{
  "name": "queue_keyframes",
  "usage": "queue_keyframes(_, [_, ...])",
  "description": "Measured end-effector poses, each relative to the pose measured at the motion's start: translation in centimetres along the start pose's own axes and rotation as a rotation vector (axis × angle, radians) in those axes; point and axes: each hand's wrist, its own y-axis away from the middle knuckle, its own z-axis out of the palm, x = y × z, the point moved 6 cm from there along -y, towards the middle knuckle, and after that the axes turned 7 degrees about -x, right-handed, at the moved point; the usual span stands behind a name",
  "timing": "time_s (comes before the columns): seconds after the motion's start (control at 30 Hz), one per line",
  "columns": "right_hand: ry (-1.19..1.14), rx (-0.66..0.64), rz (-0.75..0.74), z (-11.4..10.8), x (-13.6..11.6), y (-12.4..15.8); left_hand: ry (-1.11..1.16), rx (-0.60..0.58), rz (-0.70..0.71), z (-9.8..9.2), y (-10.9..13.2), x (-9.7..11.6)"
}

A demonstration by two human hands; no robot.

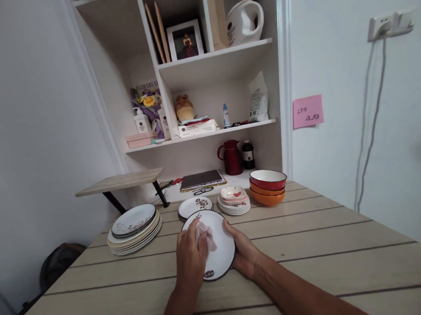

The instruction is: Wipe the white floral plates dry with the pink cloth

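A white plate (223,251) with a dark rim and a brown pattern is held tilted over the wooden table (307,251). My right hand (246,250) grips its right edge, thumb on the face and fingers behind. On the plate's left side, my left hand (193,252) is closed on a crumpled pale pink cloth or tissue (208,234), pressed to the plate's face. Just behind are a short stack of dark-rimmed plates (194,206) and a stack of small plates (236,208) topped by small pink dishes (233,194).
Larger plates (134,227) are stacked at the left, beside a small raised stand (122,182). Red and orange bowls (268,192) stand nested at the back right. Behind the table, a shelf unit (216,68) holds a red jug (232,157), a dark bottle (247,155) and a laptop (202,179).
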Motion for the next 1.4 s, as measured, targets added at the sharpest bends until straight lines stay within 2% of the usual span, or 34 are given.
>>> queue_keyframes(0.03, [0.01,0.01,-0.006,0.0,0.0,0.0,-0.029,-0.047,-0.02,0.7,-0.1,-0.1])
queue_keyframes(0.1, [0.016,0.023,-0.025,-0.1,-0.1,0.1,-0.124,-0.067,-0.057,1.5,-0.3,-0.5])
queue_keyframes(0.2, [0.015,0.019,-0.009,-0.4,0.0,-0.1,-0.262,0.01,-0.068,1.6,-0.3,-1.1])
queue_keyframes(0.3, [0.045,0.002,0.022,-0.7,0.2,-0.3,-0.339,0.084,-0.014,1.3,-0.3,-0.7])
queue_keyframes(0.43, [0.059,-0.023,0.011,-0.7,0.1,-0.3,-0.351,0.104,0.071,0.8,-0.4,0.3])
queue_keyframes(0.67, [-0.004,0.014,-0.03,-0.6,-0.4,-0.1,-0.159,-0.057,0.178,2.0,-0.2,0.8])
queue_keyframes(0.83, [-0.003,0.036,-0.02,-0.6,-0.3,-0.1,-0.167,-0.132,0.242,3.0,0.0,1.5])
queue_keyframes(0.9, [0.031,0.047,-0.002,-0.6,-0.1,0.0,-0.247,-0.123,0.2,2.8,-0.2,1.5])
queue_keyframes(1.0, [0.091,0.04,0.014,-0.2,0.2,0.2,-0.412,-0.028,0.016,1.5,-0.4,0.9])
queue_keyframes(1.1, [0.13,0.054,0.006,0.3,0.4,0.5,-0.491,-0.01,-0.107,0.9,-0.4,0.3])
queue_keyframes(1.23, [0.146,0.073,-0.017,0.5,0.5,0.6,-0.443,-0.046,-0.119,1.3,-0.3,0.0])
queue_keyframes(1.4, [0.137,0.086,-0.051,0.4,0.5,0.5,-0.351,-0.032,-0.101,1.7,-0.3,0.3])
